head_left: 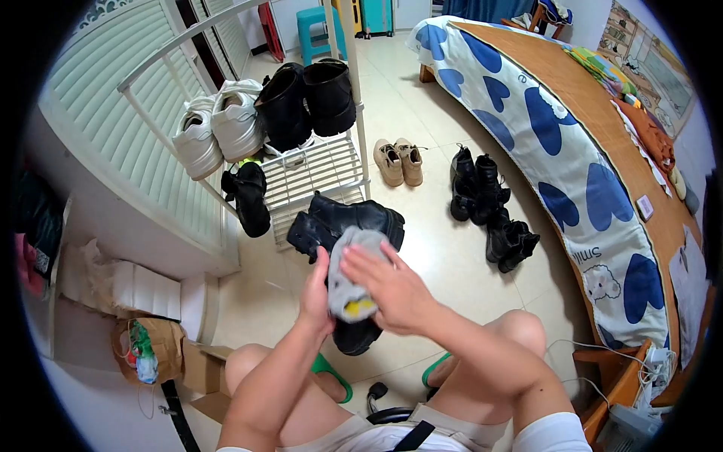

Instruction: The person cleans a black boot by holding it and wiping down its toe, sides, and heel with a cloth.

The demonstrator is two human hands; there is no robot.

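Note:
A grey cloth (356,245) with a yellow patch at its lower end is between my hands, over a black shoe (358,337) whose lower end shows beneath it. My left hand (315,297) grips the left side of the shoe, thumb up, its other fingers hidden behind. My right hand (395,294) presses the cloth from the right, its fingers laid across it. Just beyond the hands are black boots (361,215), partly covered by the cloth and fingers.
A white metal rack (316,177) holds white sneakers (237,120) and black shoes (329,94). Beige shoes (399,162) and black boots (476,184) stand on the floor. The bed (542,120) is right; a paper bag (169,350) and a cardboard box (207,365) are left.

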